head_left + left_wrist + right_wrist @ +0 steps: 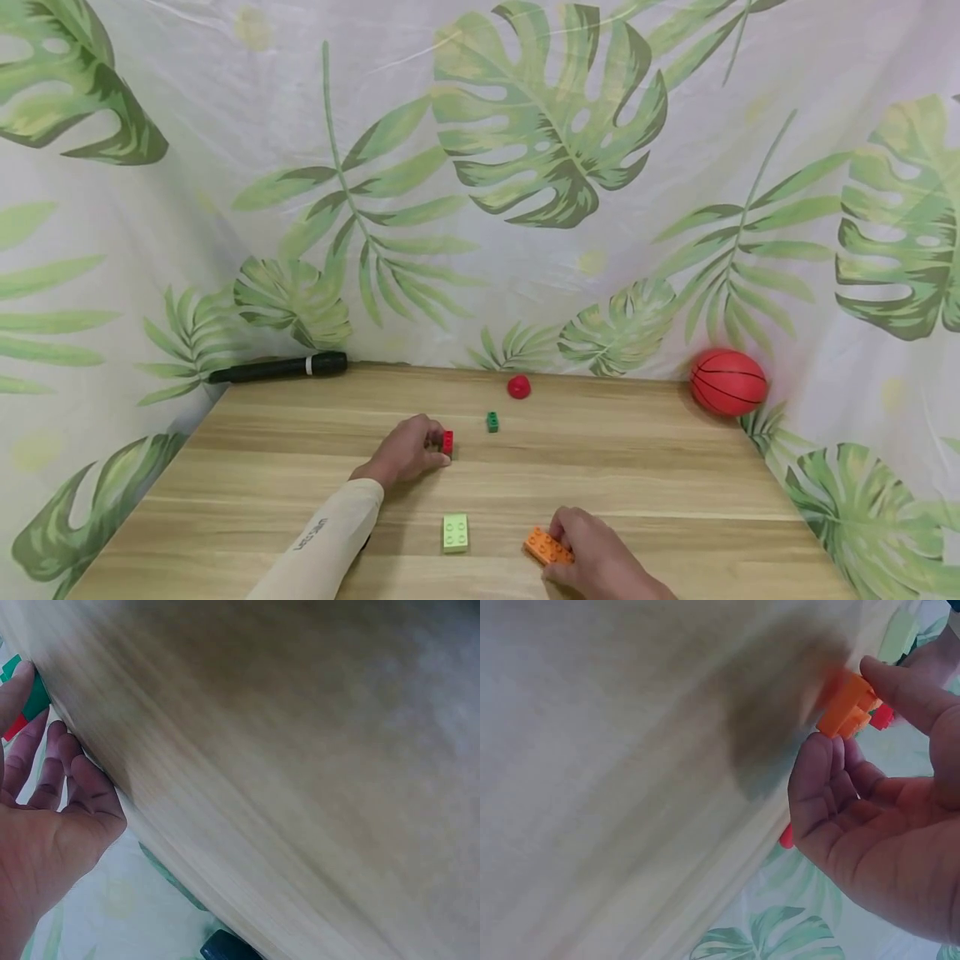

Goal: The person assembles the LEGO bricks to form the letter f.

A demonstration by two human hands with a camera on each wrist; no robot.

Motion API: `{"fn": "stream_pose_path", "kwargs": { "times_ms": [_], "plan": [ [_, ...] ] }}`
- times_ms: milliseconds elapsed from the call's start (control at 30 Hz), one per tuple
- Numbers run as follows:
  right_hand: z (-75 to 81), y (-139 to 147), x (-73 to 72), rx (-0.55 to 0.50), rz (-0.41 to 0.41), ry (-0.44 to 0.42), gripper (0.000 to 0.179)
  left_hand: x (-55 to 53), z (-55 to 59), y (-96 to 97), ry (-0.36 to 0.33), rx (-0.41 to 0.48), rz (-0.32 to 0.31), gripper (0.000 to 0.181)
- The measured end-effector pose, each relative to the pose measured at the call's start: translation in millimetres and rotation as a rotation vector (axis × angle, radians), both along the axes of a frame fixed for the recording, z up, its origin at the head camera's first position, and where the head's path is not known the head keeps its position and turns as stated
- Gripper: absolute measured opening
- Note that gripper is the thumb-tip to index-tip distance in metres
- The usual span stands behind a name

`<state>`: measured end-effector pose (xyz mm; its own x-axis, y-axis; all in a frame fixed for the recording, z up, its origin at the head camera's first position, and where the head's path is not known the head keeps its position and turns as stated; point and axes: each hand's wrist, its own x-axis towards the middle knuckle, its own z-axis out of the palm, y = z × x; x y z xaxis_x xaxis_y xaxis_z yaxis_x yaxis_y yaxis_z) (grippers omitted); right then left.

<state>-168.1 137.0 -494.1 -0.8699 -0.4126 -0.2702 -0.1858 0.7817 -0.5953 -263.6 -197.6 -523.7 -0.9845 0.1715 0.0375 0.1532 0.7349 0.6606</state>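
Near the middle of the table, my left hand (pixel 408 450) pinches a small red toy brick (pixel 447 442) between thumb and fingers. In the left wrist view, a green brick face (pixel 37 696) shows right against the red part (pixel 15 726), between thumb and fingertips. Closer to the front, my right hand (pixel 596 554) holds an orange studded brick (pixel 546 547) by its right end. The right wrist view has this orange brick (pixel 847 705) between the thumb and the fingertips, low over the table. A lime-green brick (pixel 454 533) lies studs up between the two forearms.
A small dark green brick (pixel 492 422) stands beyond the left hand, with a red dome-shaped piece (pixel 519 386) behind it. A red toy basketball (pixel 728 382) sits at the back right corner. Along the back left edge lies a long black object with a white band (pixel 288 367). Leaf-patterned cloth (pixel 390 333) hangs behind.
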Motion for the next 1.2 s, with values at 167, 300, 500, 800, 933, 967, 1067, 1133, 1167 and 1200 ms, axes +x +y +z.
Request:
{"fn": "stream_pose_path", "kwargs": {
  "times_ms": [167,300,500,800,933,967,1067,1133,1167,1200],
  "plan": [
    [13.0,-1.6,-6.3,-0.023,0.033,0.137,0.032,0.5,0.1,0.0,-0.008,-0.009,0.012,0.018],
    [22.5,-8.0,-15.0,-0.027,0.033,0.23,0.031,0.6,-1.8,0.1,-0.018,-0.019,0.023,0.018],
    [33.4,-23.5,-32.4,-0.048,0.023,0.352,0.031,0.5,-3.5,-1.1,-0.028,-0.025,0.022,0.018],
    [50.3,-63.1,-55.0,-0.09,0.057,0.482,0.031,0.0,-2.2,-0.7,-0.007,-0.021,0.007,0.019],
    [53.1,-80.4,-61.9,-0.117,0.09,0.508,0.03,-0.4,-0.8,0.8,-0.009,-0.016,0.004,0.021],
    [52.9,-84.5,-64.0,-0.122,0.099,0.516,0.029,-0.5,-0.3,1.0,-0.009,-0.014,0.006,0.021],
    [50.3,-95.4,-70.5,-0.126,0.126,0.528,0.029,-1.7,-0.3,1.0,-0.009,-0.009,0.006,0.02],
    [47.7,-101.8,-74.6,-0.123,0.148,0.53,0.029,-2.4,-0.8,0.2,-0.011,-0.004,0.0,0.018],
    [46.3,-104.6,-76.3,-0.123,0.154,0.524,0.029,-2.5,-1.0,-0.2,-0.012,-0.002,-0.005,0.017],
    [44.7,-107.1,-78.1,-0.12,0.159,0.52,0.029,-2.8,-1.4,-0.6,-0.013,0.0,-0.01,0.016]
  ]
}}
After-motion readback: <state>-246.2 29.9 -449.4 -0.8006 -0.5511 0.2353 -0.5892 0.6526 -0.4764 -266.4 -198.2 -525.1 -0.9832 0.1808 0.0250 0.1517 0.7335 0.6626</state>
